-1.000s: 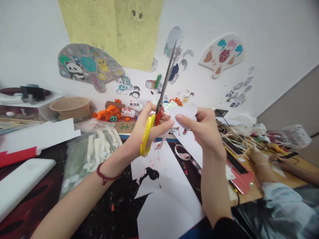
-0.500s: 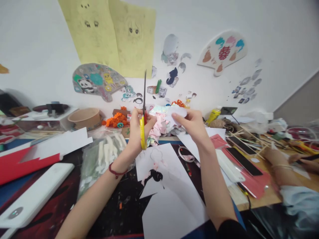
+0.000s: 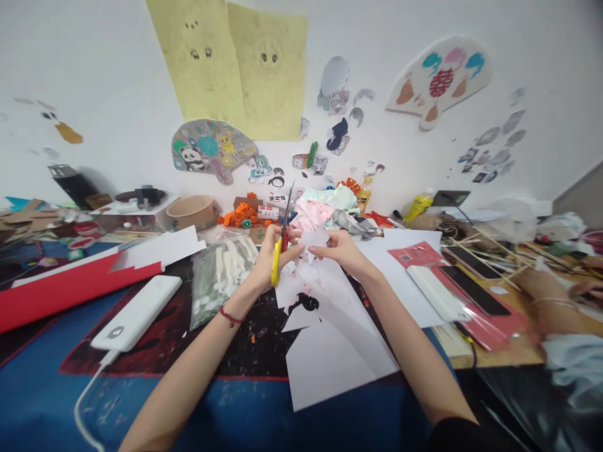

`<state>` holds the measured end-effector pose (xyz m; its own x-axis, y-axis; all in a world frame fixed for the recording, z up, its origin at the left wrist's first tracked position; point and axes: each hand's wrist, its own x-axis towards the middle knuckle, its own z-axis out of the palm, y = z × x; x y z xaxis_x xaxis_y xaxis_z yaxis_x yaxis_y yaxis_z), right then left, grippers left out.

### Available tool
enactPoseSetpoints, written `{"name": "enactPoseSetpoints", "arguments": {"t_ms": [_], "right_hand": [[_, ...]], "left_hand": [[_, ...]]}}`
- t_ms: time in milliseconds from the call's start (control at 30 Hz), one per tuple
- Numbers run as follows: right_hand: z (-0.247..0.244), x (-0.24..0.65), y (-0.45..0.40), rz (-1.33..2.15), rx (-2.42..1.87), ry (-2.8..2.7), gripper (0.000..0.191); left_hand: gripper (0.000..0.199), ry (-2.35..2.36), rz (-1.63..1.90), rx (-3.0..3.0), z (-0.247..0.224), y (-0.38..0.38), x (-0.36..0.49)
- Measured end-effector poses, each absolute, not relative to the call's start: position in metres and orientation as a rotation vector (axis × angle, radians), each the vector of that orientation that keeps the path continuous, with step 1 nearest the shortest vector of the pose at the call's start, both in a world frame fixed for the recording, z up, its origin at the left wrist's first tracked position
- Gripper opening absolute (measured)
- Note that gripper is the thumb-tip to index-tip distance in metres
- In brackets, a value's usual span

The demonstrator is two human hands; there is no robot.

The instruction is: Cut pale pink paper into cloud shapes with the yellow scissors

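Note:
Scissors with yellow and red handles hang on my left hand, blades pointing up. The fingers of that hand are bent round the handle, and its thumb reaches toward a small white paper piece. My right hand pinches the same piece between thumb and fingers from the other side. Whether the left fingertips touch the paper, I cannot tell. Under the hands lies a white sheet with a cut edge. On the papers is a black-haired paper figure, beside faint pencil outlines.
A bag of pale pieces and a white power bank with a cable lie left. Crumpled pastel cloth is behind the hands. Phones rest on the right, near another person's arm.
The view has shifted, showing more of the table. My hands have come closer together, with the paper piece lowered and brought toward the left hand. The scissors stay in the left hand.

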<state>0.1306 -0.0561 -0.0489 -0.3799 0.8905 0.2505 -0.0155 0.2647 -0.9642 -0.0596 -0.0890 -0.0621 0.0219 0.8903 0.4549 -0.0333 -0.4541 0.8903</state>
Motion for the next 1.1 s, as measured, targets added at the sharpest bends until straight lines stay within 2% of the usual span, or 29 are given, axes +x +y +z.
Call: {"name": "enactPoseSetpoints", "arguments": {"t_ms": [467,767,1100], "right_hand": [[-0.106,0.113,-0.073,1.352,-0.853,-1.489,0.028],[-0.112,0.107,-0.077,1.115,-0.921,-1.470,0.024],[-0.119,0.100,-0.081,1.081,-0.927,-1.353,0.022]], "left_hand": [[0.039,1.091,1.631,1.497,-0.097,-0.104,-0.055],[0.045,1.186,1.660,1.417,-0.098,-0.112,-0.051],[0.041,1.103,1.692,1.352,-0.102,-0.112,-0.046]]}}
